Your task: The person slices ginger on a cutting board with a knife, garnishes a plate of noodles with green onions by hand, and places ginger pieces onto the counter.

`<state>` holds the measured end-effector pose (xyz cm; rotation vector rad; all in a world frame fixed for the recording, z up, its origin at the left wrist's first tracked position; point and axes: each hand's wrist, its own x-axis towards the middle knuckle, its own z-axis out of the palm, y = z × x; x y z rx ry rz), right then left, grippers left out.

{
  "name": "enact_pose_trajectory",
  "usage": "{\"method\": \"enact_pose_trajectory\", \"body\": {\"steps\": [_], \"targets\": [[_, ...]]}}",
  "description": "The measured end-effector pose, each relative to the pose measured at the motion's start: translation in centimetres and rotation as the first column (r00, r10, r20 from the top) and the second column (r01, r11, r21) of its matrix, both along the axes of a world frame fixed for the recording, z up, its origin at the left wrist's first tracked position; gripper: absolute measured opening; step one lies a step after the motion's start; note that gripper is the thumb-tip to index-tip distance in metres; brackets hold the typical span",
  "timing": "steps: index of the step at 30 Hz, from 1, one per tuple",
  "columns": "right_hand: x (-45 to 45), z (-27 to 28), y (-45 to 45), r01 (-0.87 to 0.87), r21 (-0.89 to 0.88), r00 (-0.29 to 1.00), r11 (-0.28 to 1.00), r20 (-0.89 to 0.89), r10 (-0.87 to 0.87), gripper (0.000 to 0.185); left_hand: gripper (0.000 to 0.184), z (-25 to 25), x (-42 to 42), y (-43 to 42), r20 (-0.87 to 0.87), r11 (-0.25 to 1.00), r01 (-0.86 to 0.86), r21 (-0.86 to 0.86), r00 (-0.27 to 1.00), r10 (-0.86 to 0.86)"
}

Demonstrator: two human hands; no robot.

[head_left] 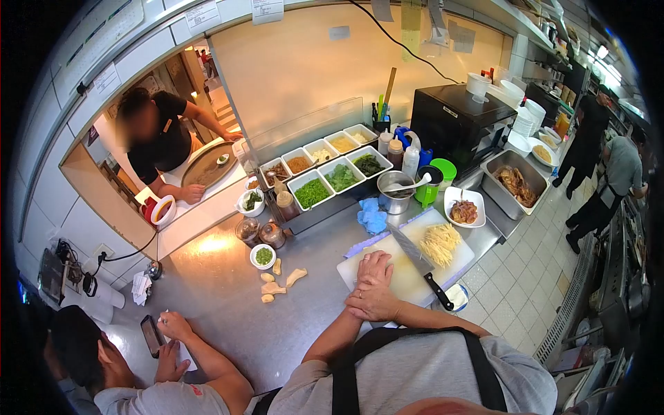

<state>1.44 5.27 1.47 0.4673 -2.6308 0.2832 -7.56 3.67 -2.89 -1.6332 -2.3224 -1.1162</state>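
My left hand (375, 265) lies on the white cutting board (353, 271), fingers stretched out and holding nothing. Across its wrist, my right hand (373, 302) is clasped, fingers curled over it. Just right of both hands a large knife (413, 252) with a black handle rests on the board, untouched. Beside the blade sits a pile of pale yellow strips (440, 244). A crumpled blue cloth (372, 216) lies beyond the board, near a metal pot (395, 197) with a white spoon in it.
Topping trays (309, 191) line the counter's back. Peeled root pieces (274, 287) and a bowl of chopped greens (263, 256) lie left. A square bowl of meat (464, 208) and a steel pan (515, 181) stand right. A person with a phone (152, 336) leans at left; another holds a tray (211, 169).
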Motion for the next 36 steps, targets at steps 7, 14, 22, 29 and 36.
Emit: {"method": "enact_pose_trajectory", "body": {"steps": [7,14,22,29,36], "targets": [[0.1,0.2,0.0,-0.009,-0.019,1.000,1.000,-0.023,0.009,0.025,0.033,0.0,0.2,0.0,0.002,1.000,0.006,-0.019,1.000,-0.006],[-0.1,0.3,0.1,-0.012,-0.006,0.999,1.000,-0.039,0.012,0.023,0.031,-0.9,0.0,0.0,0.020,0.999,-0.005,0.052,1.000,0.004],[-0.2,0.0,0.1,-0.017,-0.008,0.999,1.000,-0.039,0.017,0.022,0.031,-0.4,0.1,0.0,0.036,0.998,0.002,0.066,0.999,-0.004],[-0.3,-0.5,0.5,-0.039,-0.037,0.999,0.999,0.002,0.039,0.023,0.028,-0.7,-0.2,0.2,0.045,0.999,0.013,0.050,0.999,-0.015],[-0.1,1.1,0.7,-0.053,0.027,0.999,0.998,0.004,0.053,0.025,0.027,-2.6,-0.4,0.8,0.002,0.995,0.000,0.101,1.000,-0.001]]}}
